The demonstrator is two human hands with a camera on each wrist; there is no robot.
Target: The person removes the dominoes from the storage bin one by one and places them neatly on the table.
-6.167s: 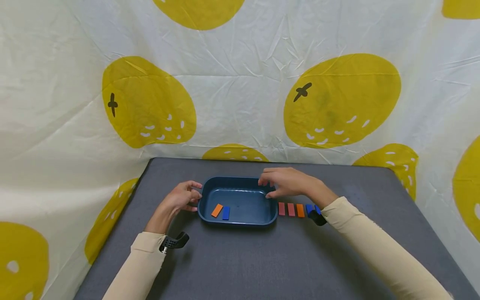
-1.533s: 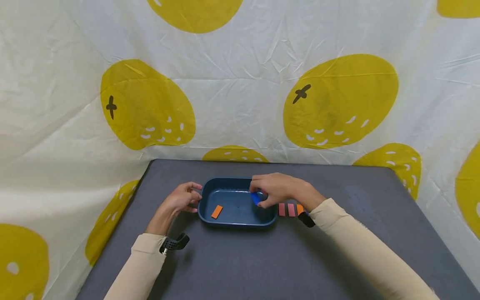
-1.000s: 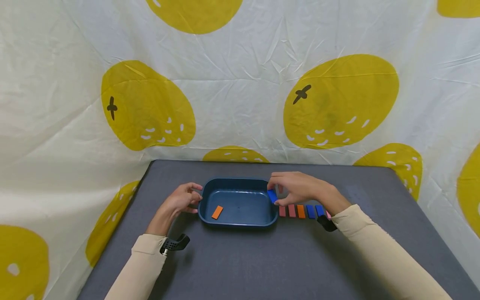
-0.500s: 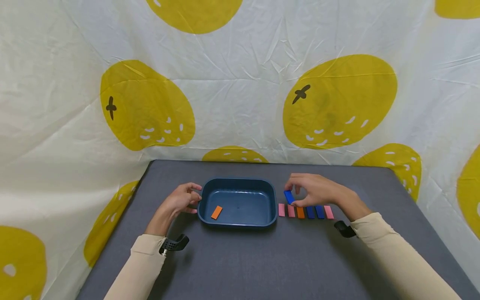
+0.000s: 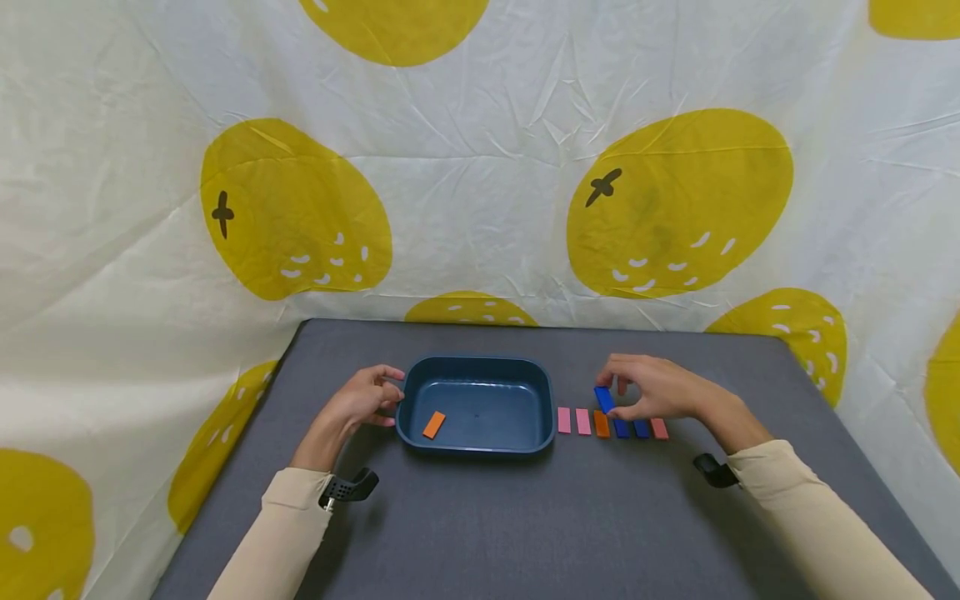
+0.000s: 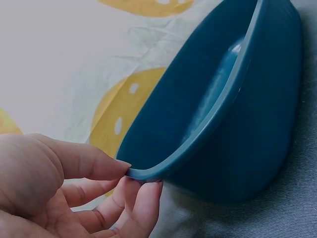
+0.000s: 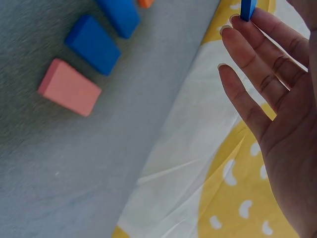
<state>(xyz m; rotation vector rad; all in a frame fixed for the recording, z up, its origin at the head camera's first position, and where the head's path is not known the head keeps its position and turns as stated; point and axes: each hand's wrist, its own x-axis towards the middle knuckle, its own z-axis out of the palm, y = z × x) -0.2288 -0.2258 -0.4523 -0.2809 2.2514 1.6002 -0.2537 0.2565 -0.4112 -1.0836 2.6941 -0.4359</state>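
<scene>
My left hand [image 5: 358,398] pinches the rim of a dark blue plastic tub [image 5: 487,421] at its left end; the left wrist view shows thumb above and fingers below the rim [image 6: 208,129]. One orange block [image 5: 433,425] lies inside the tub, near its front left. Off to the right, my right hand [image 5: 660,387] holds a blue block [image 5: 603,399] by thumb and fingertips, raised over a row of blocks. That row runs from two pink blocks [image 5: 564,420] through an orange block [image 5: 602,425] and two blue blocks [image 5: 622,429] to a pink block [image 5: 659,429].
A grey cloth-covered table [image 5: 480,525] bears everything. Behind it hangs a white curtain [image 5: 480,208] printed with yellow fruit. The row of blocks starts just right of the tub, with small gaps between blocks.
My right hand has lifted the blue block from the tub, beside the orange one, and carried it right over the row. The left hand has stayed at the rim.
</scene>
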